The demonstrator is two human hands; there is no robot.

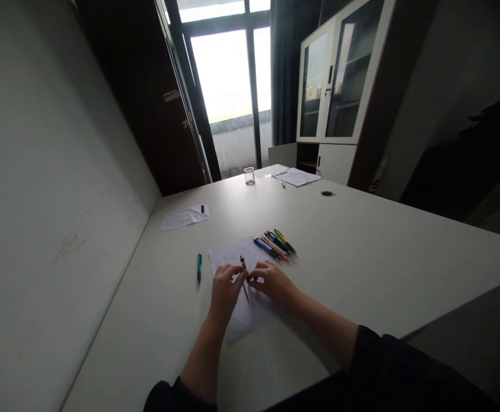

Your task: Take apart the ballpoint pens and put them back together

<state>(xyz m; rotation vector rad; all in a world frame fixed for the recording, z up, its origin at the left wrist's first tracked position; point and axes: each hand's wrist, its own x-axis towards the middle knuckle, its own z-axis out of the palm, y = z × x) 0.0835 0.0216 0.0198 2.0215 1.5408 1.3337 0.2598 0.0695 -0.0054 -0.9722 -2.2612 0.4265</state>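
Observation:
Both my hands meet over a white sheet of paper (233,252) on the table (361,257). My left hand (225,289) and my right hand (271,281) pinch a dark pen (243,269) between their fingertips, its clip end pointing away from me. A row of several coloured pens (274,244) lies just beyond my right hand, at the paper's right edge. A single green pen (199,268) lies on the table to the left of my left hand.
Another sheet of paper (185,216) lies near the left wall. A small glass (249,175), papers (296,177) and a pen sit at the far end. A cable hole (327,193) is in the tabletop. A glass-door cabinet (336,80) stands behind.

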